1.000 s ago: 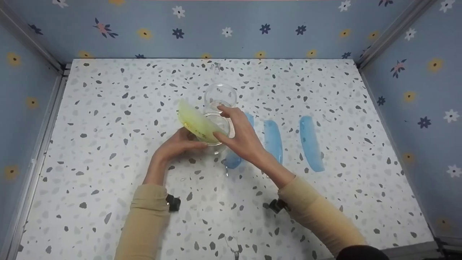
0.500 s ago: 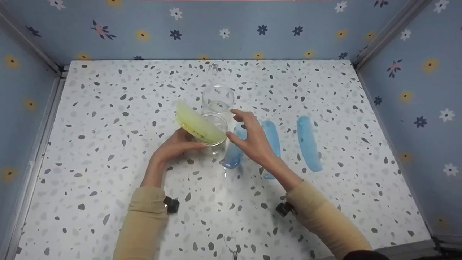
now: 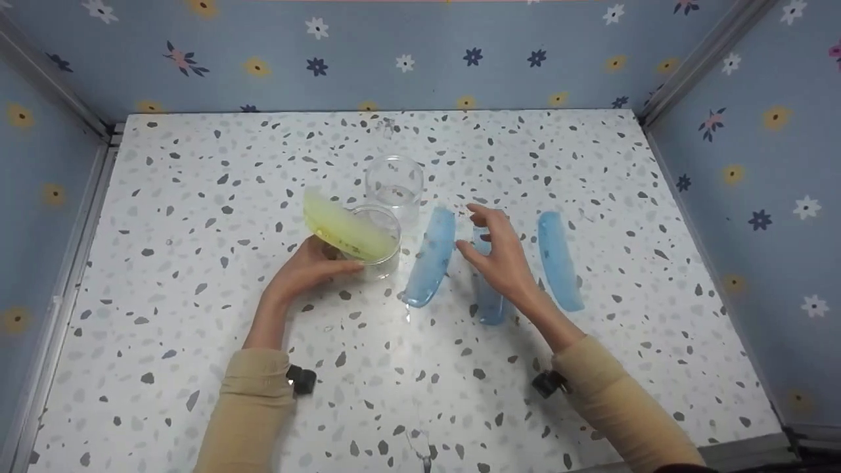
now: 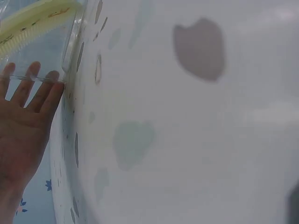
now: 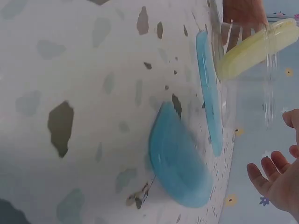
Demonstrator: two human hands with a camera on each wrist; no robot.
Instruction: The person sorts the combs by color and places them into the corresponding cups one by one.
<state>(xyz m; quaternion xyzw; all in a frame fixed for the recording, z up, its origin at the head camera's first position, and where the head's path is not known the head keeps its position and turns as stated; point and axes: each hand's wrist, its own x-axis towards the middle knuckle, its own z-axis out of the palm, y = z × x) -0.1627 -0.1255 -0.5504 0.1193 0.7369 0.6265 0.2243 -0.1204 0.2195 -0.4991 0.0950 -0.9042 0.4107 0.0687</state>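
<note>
Comb (image 3: pixel 355 230), yellow, leans tilted in the clear jar (image 3: pixel 384 266) within the left hand (image 3: pixel 309 268)'s curved grip, toward the far edge of the table (image 3: pixel 368 407), free of the right hand (image 3: pixel 504 263), which has withdrawn rightward, half-open and empty, above the middle blue comb (image 3: pixel 491 305).

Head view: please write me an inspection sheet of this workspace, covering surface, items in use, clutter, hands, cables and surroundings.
Surface: white tabletop with grey speckles.
Items in use: translucent yellow-green plastic comb leaning in a clear round plastic cup, one end past the rim; second clear plastic cup behind; three translucent blue plastic combs lying to the right.
Clutter: faint marks near the front edge, too indistinct to identify.
Left hand: holds the front cup.
Right hand: holds nothing, above the middle blue comb.
Cables: nothing seen.
Surroundings: blue flower-print panels, grey metal framing.
</note>
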